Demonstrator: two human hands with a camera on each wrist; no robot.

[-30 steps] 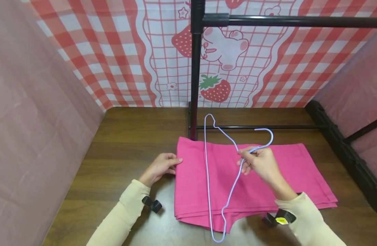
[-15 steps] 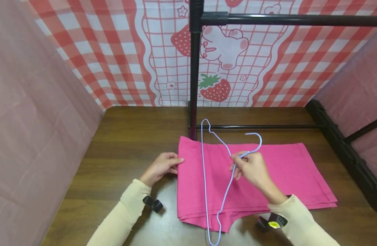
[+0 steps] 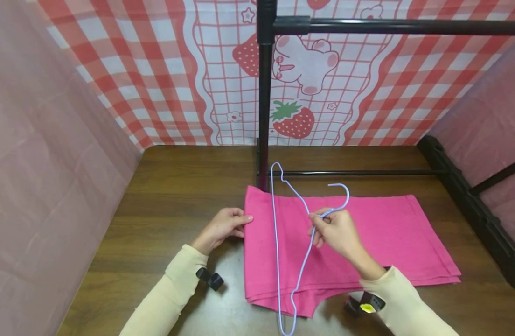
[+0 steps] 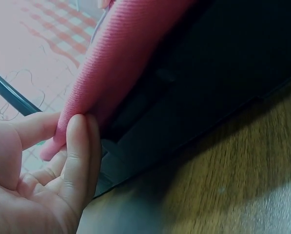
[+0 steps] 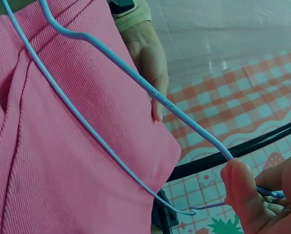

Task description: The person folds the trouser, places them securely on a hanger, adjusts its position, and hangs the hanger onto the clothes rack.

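A pair of folded pink trousers point(image 3: 379, 242) lies flat on the wooden table. At their left end, my left hand point(image 3: 221, 228) pinches the edge between thumb and fingers; the left wrist view shows the pink cloth point(image 4: 116, 58) lifted in that grip. My right hand point(image 3: 335, 231) pinches a light purple-blue hanger point(image 3: 276, 233) just below its hook. Over the left part of the trousers, the hanger is held with its hook to the right and its long bar to the left. In the right wrist view the hanger point(image 5: 111, 56) crosses in front of the cloth.
A black clothes rack stands behind, with an upright post point(image 3: 264, 102), a top rail point(image 3: 387, 25) and a low rail point(image 3: 358, 173). Its black foot point(image 3: 471, 210) runs along the right. A checked strawberry curtain point(image 3: 165, 84) hangs at the back of the table point(image 3: 156, 186).
My right hand has moved left and slightly down, carrying the hanger further over the left end of the trousers. My left hand and the pinched edge have shifted slightly right.
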